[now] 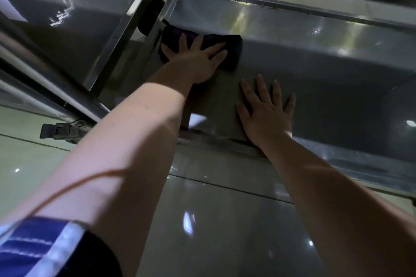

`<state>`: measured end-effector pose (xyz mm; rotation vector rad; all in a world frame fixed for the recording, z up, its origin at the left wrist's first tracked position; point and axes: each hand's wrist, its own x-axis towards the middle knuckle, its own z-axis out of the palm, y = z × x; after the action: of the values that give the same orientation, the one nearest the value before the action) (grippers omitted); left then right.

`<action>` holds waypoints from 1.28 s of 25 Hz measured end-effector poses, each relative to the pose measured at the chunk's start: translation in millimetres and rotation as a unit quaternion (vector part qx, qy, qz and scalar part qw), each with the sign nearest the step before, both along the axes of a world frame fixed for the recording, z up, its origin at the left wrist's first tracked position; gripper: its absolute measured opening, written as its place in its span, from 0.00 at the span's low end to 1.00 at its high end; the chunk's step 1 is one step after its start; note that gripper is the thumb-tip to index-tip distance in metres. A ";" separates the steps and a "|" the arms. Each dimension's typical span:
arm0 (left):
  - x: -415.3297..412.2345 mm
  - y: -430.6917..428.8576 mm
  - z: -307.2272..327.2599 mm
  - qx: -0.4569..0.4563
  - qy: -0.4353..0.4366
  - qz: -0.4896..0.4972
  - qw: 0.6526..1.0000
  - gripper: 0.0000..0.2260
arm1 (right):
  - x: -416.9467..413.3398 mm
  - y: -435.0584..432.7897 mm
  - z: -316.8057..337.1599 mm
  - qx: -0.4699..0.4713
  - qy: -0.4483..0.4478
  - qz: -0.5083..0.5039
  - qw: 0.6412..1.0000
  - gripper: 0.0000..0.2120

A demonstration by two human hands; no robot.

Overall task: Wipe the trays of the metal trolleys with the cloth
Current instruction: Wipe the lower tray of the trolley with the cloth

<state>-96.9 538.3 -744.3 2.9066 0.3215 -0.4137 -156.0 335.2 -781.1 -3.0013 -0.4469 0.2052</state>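
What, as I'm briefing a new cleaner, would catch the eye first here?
The left hand presses a dark cloth flat at the left end of a steel trolley tray. The right hand lies spread on the same tray, nearer its front rim. A second tray gleams to the left.

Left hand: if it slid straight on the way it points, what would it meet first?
Probably the far rim of the tray. The left hand, flat on the cloth, points up and right, with only bare metal in between, though depth is hard to judge.
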 end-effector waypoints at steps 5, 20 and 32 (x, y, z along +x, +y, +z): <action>-129.1 -10.1 -9.7 0.019 -0.080 -0.002 0.997 0.22 | 1.4 -1.0 -4.2 0.027 -0.014 0.003 1.000 0.27; -173.1 -13.7 -9.6 0.077 -0.010 -0.024 0.997 0.30 | 9.8 -207.2 27.4 -0.022 0.065 0.018 0.997 0.26; -113.5 -308.0 -18.5 0.030 0.031 -0.153 0.987 0.30 | 22.2 -250.7 10.9 0.397 0.014 -0.181 0.900 0.18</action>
<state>-210.4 230.2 -762.8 3.0118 -0.1095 -0.5487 -133.8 84.4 -770.3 -2.2064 0.0496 0.0166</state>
